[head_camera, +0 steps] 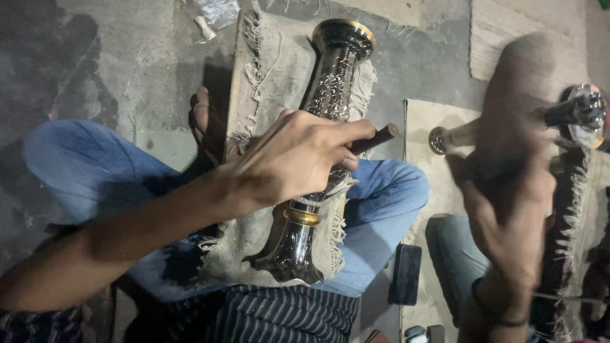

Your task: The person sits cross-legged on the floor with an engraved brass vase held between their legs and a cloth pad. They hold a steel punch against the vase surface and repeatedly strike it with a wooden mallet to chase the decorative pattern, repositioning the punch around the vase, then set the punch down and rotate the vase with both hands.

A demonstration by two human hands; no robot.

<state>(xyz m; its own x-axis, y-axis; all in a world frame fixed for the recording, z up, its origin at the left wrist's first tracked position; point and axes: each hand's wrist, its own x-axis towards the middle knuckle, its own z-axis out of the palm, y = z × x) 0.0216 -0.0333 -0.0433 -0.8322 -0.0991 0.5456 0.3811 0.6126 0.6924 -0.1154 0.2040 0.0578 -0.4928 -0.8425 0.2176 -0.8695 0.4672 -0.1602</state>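
Observation:
A tall engraved metal vase [330, 95] with a gold rim and a gold band lies on a frayed cloth [267, 70] across my crossed legs. My left hand [298, 159] rests on the vase's middle and grips a dark rod-like tool [380, 136] whose end sticks out to the right. My right hand [508, 216] is blurred at the right. It seems closed round a hammer-like tool [452, 137] with a pale handle and a round metal end, held apart from the vase.
A dark phone [405, 273] lies on the floor by my right knee. Another knee in blue jeans [454, 254] and a second fringed cloth [572, 203] with a shiny metal piece [584, 111] are at the far right. Card sheets cover the concrete floor.

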